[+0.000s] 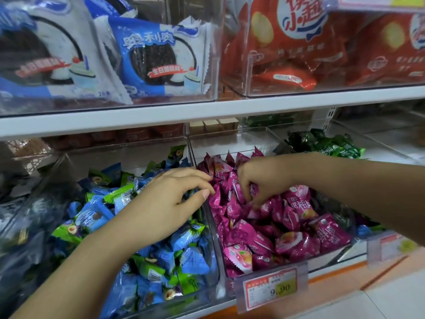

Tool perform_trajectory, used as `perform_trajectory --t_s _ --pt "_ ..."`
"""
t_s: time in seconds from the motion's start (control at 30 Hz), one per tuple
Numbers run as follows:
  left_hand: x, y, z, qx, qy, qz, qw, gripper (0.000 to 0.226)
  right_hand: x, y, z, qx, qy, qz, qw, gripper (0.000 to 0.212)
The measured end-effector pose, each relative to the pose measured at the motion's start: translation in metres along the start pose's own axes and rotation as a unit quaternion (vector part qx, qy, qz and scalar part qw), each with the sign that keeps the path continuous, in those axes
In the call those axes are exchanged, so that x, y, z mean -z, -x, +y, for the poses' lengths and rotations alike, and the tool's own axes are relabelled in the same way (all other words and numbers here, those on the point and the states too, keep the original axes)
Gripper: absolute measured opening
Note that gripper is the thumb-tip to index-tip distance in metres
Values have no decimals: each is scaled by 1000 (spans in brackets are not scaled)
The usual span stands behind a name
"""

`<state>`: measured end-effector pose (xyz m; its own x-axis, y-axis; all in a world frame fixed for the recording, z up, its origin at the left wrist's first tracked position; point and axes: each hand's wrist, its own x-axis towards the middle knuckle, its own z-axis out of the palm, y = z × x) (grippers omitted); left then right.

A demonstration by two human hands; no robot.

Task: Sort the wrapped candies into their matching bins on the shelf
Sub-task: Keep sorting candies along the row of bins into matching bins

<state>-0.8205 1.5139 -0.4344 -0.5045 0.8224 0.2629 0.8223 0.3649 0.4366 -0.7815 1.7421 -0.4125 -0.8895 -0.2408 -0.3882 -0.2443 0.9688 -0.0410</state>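
While the pink candies (287, 238) fill the middle bin (215, 240) and the blue and green candies (161, 261) fill the left bin (53, 180), each hand works its own heap, probably hunting strays. The right hand (262, 178) dips into the pink pile, fingers (247, 194) curled down and pinching a pink candy (253, 191). The left hand (170, 199) hovers by the shared wall, fingers bent toward the thumb — whether they hold anything, I cannot tell.

Magenta candies (287, 229) are heaped in the middle clear bin (328, 259). Blue and green candies (184, 240) lie mixed in the left bin (128, 155). Dark green candies (333, 143) lie at the right rear.
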Motion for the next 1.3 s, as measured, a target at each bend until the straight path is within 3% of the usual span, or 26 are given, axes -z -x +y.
perform_trajectory --t_s 0.23,0.4,0.57,0.7,0.9,0.93,1.03,1.07,1.13,1.23,1.3 --pt "-1 -1 -1 -6 6 -1 1000 21 9 3 27 -72 -63 109 989 10" --pt "-1 -1 -2 -9 8 4 1000 24 13 4 40 -137 -125 232 955 6" --pt "-2 -2 -3 -5 6 6 1000 24 9 5 42 -167 -119 272 940 12" --pt "-2 -3 -3 -5 -1 8 1000 28 14 -2 12 -81 -104 262 956 32" --pt "0 0 0 7 2 0 1000 19 8 -53 -17 -31 -183 97 978 73" --pt "0 0 0 7 4 -2 1000 19 9 -57 -15 -25 -190 88 977 65" --pt "0 0 0 12 8 -8 1000 22 8 -69 -8 -52 -172 44 983 12" --pt "0 0 -1 11 9 -7 1000 25 8 -71 -7 -58 -157 23 986 7" --pt "-1 0 -2 10 14 -4 1000 33 5 -76 -5 -57 -124 5 991 8" --pt "-1 0 -3 2 15 3 1000 37 8 -78 -6 -43 -81 33 995 39" --pt "0 0 -2 5 16 4 1000 37 9 -77 -5 -34 -72 49 996 39"
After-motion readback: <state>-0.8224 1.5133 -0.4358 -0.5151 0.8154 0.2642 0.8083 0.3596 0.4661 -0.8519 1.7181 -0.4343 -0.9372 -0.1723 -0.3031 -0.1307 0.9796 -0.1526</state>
